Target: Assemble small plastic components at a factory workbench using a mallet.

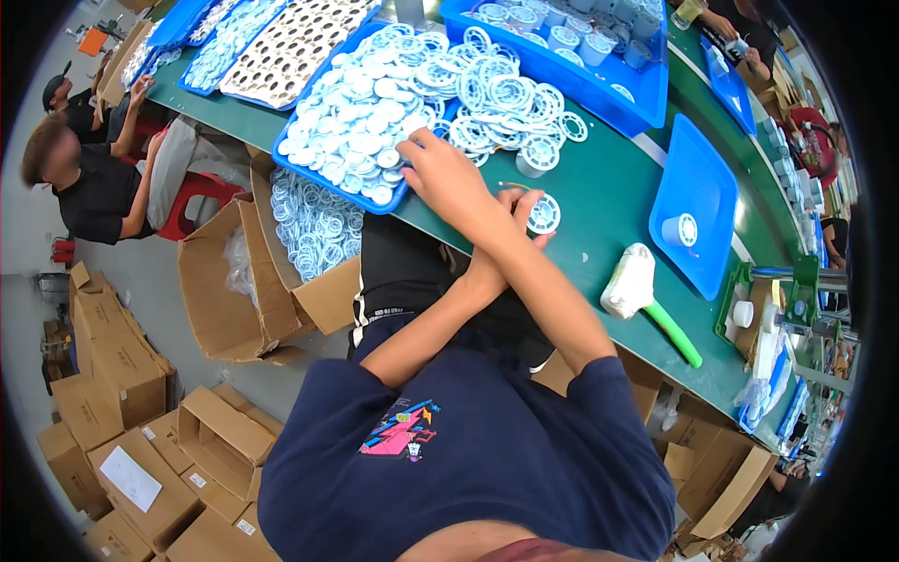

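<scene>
Left fingers (526, 206) closed on white spoked-face round plastic part (543, 214). Right fingers (429, 142), at its 10 o'clock, bent at small white plastic discs (351, 117) heaped in blue tray (373, 208); can't tell if gripping one. White spoked plastic rings (506, 94) at 11, green-handled white-headed tool (629, 281) at 4, on green table (599, 183).

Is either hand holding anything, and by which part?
The left hand holds a round white part around its side; whether the right hand holds anything is unclear.

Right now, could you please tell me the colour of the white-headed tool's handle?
The handle is bright green, best seen in the head view.
</scene>
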### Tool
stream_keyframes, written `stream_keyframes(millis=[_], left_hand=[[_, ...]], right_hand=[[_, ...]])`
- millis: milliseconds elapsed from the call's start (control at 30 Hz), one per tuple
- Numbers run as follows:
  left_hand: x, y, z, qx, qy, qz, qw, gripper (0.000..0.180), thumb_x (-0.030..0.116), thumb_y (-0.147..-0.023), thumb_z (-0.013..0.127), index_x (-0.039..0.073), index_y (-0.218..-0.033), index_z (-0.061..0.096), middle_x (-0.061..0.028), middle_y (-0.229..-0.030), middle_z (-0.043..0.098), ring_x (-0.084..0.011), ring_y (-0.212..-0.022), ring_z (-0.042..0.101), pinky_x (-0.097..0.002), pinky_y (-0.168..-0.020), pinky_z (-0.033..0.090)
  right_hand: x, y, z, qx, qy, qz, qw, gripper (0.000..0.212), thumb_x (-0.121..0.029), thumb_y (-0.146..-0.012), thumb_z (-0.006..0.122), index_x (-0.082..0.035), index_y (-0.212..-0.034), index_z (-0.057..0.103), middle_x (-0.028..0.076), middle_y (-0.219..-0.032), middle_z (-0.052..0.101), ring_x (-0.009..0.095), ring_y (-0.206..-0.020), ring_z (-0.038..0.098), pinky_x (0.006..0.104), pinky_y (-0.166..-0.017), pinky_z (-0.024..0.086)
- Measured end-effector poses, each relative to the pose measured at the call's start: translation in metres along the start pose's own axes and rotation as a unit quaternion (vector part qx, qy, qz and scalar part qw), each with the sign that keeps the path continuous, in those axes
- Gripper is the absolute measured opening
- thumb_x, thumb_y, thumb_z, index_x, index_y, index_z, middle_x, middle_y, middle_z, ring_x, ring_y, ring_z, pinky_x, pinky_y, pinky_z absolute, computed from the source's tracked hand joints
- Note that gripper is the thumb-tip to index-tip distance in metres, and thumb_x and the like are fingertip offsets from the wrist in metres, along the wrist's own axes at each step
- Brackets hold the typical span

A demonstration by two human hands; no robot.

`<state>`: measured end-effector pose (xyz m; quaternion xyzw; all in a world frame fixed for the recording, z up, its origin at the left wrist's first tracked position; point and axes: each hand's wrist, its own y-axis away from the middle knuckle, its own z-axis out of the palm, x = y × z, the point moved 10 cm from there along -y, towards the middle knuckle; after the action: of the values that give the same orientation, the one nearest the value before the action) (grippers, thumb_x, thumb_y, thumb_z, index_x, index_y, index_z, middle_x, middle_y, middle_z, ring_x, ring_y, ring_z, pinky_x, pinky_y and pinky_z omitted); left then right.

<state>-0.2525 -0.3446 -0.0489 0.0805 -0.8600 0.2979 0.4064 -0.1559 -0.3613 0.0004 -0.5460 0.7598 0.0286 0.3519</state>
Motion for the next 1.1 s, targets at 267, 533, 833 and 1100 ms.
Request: stream_keyframes(millis=[267,533,833,1100], left_hand=[[-0.006,0.003,0.000,-0.052,0.055,0.014,0.997,0.075,0.025,-0.082,0.086,0.008,-0.145,0.050,-0.0187,-0.131,0.051,-0.0361,-0.116,0.054,-0.0460,-0.101,0.045],[-0.002,-0.003,-0.005,-0.074,0.111,0.024,0.991,0.070,0.009,-0.079,0.085,0.001,-0.139,0.050,-0.0216,-0.128,0.057,-0.0425,-0.120,0.054,-0.0487,-0.101,0.046],[-0.003,-0.004,-0.007,-0.086,0.099,0.008,0.991,0.069,0.013,-0.080,0.085,0.004,-0.139,0.051,-0.0191,-0.127,0.056,-0.0416,-0.117,0.055,-0.0499,-0.100,0.044],[-0.004,0.001,-0.006,-0.108,0.099,-0.006,0.989,0.068,0.016,-0.079,0.087,0.004,-0.138,0.054,-0.0191,-0.129,0.056,-0.0399,-0.120,0.055,-0.0474,-0.102,0.045]], right_hand=[[0.011,-0.006,-0.005,0.076,0.016,0.047,0.996,0.012,-0.002,-0.091,0.069,0.000,-0.103,0.066,0.017,-0.106,0.060,0.039,-0.091,0.068,0.0481,-0.078,0.055],[0.058,0.151,-0.134,0.244,-0.123,0.317,0.908,0.012,-0.007,-0.094,0.073,0.002,-0.102,0.076,0.012,-0.085,0.066,0.021,-0.069,0.065,0.0325,-0.063,0.052],[0.072,0.106,-0.149,0.208,0.097,0.196,0.953,0.025,-0.006,-0.093,0.074,-0.009,-0.118,0.074,0.011,-0.106,0.061,0.028,-0.081,0.066,0.0390,-0.071,0.053],[0.126,0.045,-0.159,0.074,0.094,0.063,0.991,0.019,-0.011,-0.096,0.072,-0.004,-0.114,0.071,0.010,-0.110,0.065,0.026,-0.088,0.066,0.0355,-0.079,0.054]])
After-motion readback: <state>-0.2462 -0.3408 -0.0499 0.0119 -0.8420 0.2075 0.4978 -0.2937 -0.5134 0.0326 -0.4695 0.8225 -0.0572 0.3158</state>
